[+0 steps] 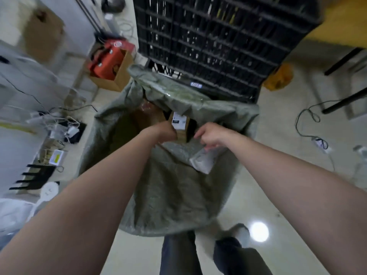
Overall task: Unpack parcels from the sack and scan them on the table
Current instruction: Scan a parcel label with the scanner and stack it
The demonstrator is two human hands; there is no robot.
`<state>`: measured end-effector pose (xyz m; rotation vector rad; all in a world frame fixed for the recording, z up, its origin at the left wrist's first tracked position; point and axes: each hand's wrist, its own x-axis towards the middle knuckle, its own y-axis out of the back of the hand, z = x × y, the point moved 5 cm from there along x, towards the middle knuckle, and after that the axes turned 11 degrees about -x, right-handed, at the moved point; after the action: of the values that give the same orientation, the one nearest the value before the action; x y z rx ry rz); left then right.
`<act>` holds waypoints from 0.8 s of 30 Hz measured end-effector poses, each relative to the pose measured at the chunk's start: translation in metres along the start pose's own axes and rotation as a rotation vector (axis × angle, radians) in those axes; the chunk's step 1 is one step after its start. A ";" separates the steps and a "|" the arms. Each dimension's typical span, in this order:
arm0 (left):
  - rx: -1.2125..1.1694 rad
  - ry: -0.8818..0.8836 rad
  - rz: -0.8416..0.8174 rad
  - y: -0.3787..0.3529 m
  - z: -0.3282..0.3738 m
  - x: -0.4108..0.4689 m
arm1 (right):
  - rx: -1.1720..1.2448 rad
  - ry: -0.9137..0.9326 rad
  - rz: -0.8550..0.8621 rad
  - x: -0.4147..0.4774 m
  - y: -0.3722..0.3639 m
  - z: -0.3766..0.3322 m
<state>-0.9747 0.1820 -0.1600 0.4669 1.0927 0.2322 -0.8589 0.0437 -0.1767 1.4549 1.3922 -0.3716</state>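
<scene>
Sack (170, 195): grey-green woven, standing on a pale glossy floor (278, 165), its mouth wide open, the near wall slumped towards the viewer and the far rim folded over. Open floor to the right of the sack and in front of it, where the person's trousered legs (178, 253) stand. Behind the sack, touching its far rim: a tall black lattice crate (208, 36), closing that side. Left of the sack and behind it: an open cardboard carton holding an orange-red box (108, 60). Left of the sack: a tangle of cables and adapters (65, 128) on the floor. Right of the sack, well apart: a black cable with a power strip (320, 142) and dark table legs (345, 100); a yellow bag (278, 77) beside the crate. Inside the sack mouth: a small brown cardboard box (179, 126), upright, with a white printed label on its upper face, gripped at its left side by the left hand (165, 132). Right hand (212, 135) just right of the box, apart from the left, fingers curled down over a pale grey mailer (201, 160) lying on the sack's near wall; whether it grips the mailer cannot be told. Another brown parcel (151, 114) lies deeper in the sack, blurred.
</scene>
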 end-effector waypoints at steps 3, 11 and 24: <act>0.166 0.004 -0.153 -0.006 0.059 -0.063 | -0.129 0.098 -0.043 -0.074 0.041 0.000; 0.135 -0.241 -0.149 -0.006 0.235 -0.168 | -0.170 0.099 0.181 -0.249 0.195 0.092; 0.171 -0.707 -0.011 -0.031 0.525 -0.201 | 0.114 0.007 0.615 -0.332 0.412 0.258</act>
<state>-0.5980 -0.0572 0.1829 0.6326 0.4222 -0.0436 -0.4872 -0.2572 0.1667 1.8883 0.8733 -0.0498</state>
